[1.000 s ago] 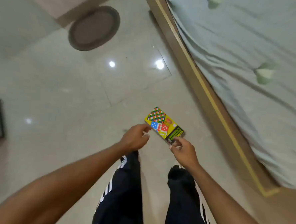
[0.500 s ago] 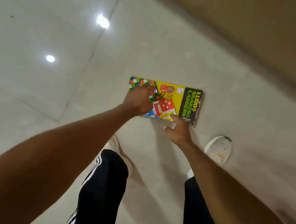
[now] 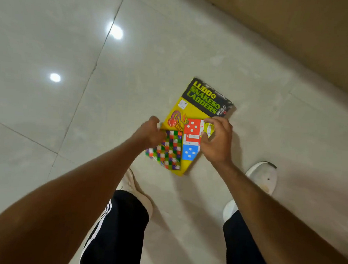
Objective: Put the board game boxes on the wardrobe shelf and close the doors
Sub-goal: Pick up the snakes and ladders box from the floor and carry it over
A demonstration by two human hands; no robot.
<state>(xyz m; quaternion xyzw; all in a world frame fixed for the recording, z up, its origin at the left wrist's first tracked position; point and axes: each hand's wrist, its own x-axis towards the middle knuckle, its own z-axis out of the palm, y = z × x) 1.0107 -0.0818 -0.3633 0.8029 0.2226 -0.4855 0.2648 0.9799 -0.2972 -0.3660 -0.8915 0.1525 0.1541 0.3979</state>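
A flat yellow Ludo and Snakes & Ladders box (image 3: 192, 112) hangs above the tiled floor in front of me, its black title end pointing away. My left hand (image 3: 151, 133) grips the box's left edge beside the chequered picture. My right hand (image 3: 216, 141) holds the right edge, with the thumb lying across the red dice square. No wardrobe or shelf is in view.
Glossy pale floor tiles (image 3: 51, 53) fill the left and middle. A tan wooden panel (image 3: 297, 27) runs along the upper right. My white shoes (image 3: 263, 177) and black striped trousers (image 3: 114, 230) are below the box.
The box has turned in my hands so its title end now points away instead of to the right. My right hand has moved from the near edge up onto the right side.
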